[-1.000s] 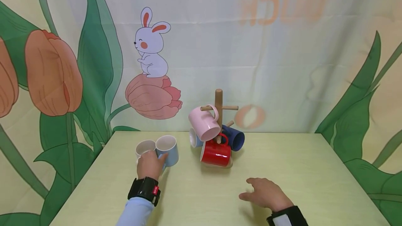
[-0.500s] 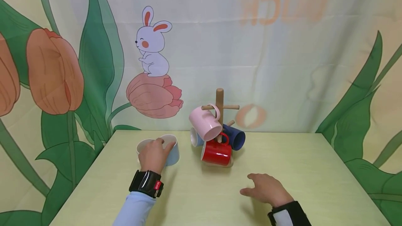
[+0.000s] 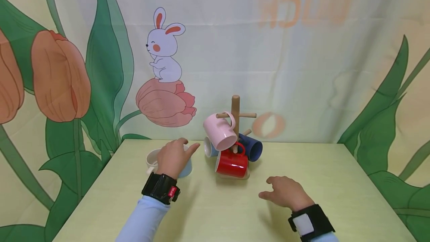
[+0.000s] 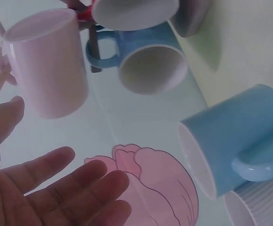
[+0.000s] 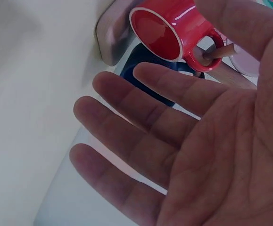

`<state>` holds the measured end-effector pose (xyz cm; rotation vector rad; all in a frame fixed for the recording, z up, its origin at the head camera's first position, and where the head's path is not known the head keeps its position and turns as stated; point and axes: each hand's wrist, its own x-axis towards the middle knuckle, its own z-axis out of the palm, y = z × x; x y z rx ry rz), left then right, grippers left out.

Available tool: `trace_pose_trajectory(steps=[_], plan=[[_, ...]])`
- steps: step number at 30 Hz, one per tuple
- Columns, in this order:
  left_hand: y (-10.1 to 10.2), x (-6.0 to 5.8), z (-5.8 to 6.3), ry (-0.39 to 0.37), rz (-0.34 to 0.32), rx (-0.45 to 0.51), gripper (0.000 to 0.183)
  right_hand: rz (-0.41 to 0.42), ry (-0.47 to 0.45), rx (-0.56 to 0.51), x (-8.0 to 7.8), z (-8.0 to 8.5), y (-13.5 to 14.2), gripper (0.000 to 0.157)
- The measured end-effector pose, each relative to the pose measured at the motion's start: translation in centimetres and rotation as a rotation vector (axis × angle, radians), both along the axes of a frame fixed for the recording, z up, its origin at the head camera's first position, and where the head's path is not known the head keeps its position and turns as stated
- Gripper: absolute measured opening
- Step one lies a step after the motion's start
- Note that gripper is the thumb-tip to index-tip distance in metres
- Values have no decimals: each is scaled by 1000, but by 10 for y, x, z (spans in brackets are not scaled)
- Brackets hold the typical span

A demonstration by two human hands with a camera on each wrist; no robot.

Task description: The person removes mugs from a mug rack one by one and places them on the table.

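My left hand is raised in front of a standing light blue mug and partly hides it. Its fingers are extended, and the left wrist view shows nothing in them. Beside that mug stands a white mug, with ribbed sides in the left wrist view. A wooden mug tree carries a pink mug, a red mug, a dark blue mug and another light blue mug. My right hand hovers with spread fingers, right of and nearer than the tree, holding nothing.
The pale table runs back to a printed cloth with tulips and a rabbit. One upper peg of the tree sticks out to the right. The tree's wooden base shows in the right wrist view.
My left hand has risen and moved right, from the white mug to in front of the light blue one, its fingers opening out. The right hand has shifted slightly forward. The mugs stay put.
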<state>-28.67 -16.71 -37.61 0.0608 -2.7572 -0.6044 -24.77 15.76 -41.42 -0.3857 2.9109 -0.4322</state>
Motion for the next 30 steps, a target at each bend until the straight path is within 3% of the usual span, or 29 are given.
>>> trace_pose_trajectory(steps=[5, 16, 30], plan=[[8, -3, 13, -14, -50, 14, 58, 24, 53, 28, -8, 14, 0, 51], [27, -18, 42, -35, -107, -81, 59, 44, 106, 74, -36, 55, -7, 47], [46, -40, 64, 6, -177, -138, 56, 24, 187, 81, -74, 104, -18, 53]])
